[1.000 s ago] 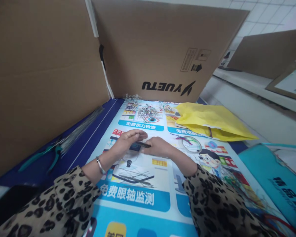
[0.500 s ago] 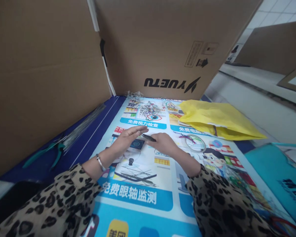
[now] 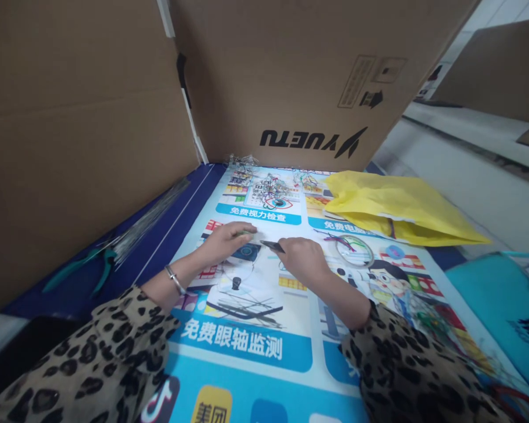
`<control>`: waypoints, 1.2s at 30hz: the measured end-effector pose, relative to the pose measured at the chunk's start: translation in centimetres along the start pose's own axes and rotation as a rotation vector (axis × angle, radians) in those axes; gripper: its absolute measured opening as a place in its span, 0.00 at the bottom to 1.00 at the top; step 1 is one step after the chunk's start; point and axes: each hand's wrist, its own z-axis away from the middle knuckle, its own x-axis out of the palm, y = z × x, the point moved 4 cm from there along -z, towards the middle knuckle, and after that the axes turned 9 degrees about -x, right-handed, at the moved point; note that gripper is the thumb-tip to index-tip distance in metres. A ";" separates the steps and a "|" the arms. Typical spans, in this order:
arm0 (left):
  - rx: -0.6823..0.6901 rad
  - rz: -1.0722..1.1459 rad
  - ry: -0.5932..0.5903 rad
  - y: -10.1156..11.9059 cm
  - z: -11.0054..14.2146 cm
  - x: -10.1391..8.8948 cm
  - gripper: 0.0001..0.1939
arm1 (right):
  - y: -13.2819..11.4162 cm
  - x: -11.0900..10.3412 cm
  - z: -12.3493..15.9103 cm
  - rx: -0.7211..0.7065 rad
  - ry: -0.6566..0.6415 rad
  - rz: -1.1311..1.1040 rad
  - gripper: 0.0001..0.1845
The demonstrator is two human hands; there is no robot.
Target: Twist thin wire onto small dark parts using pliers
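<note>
My right hand (image 3: 305,259) is closed around a dark tool with a pointed tip (image 3: 273,246), most of it hidden in my palm. The tip points left toward my left hand (image 3: 229,239), whose thumb and fingers are pinched together. A thin, pale strand like wire shows faintly at those fingertips, too fine to make out well. Below both hands, several cut lengths of thin wire (image 3: 249,310) lie on the printed sheet (image 3: 264,385).
Cardboard walls (image 3: 264,70) stand behind and at left. Green-handled pliers (image 3: 103,270) and a bundle of straight wires (image 3: 147,220) lie left. Tangled wire pieces (image 3: 271,187) sit at the back. To the right are a yellow bag (image 3: 392,202), a ring-shaped coil (image 3: 355,251) and a teal case (image 3: 489,288).
My hands have moved apart: the left hand slid a little left, and the right hand, with the dark tool, shifted right. The whole view has also shifted slightly.
</note>
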 end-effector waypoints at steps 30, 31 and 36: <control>-0.224 -0.054 -0.114 -0.4 0.6 1.1 0.11 | 0.7 0.4 0.5 -0.034 0.245 0.099 0.07; -0.245 -0.010 -0.117 -0.5 0.7 1.2 0.12 | 0.8 0.4 0.4 -0.024 0.247 0.097 0.08; -0.345 0.198 -0.143 -0.7 1.0 1.9 0.14 | 1.2 0.2 0.3 0.047 0.270 0.049 0.11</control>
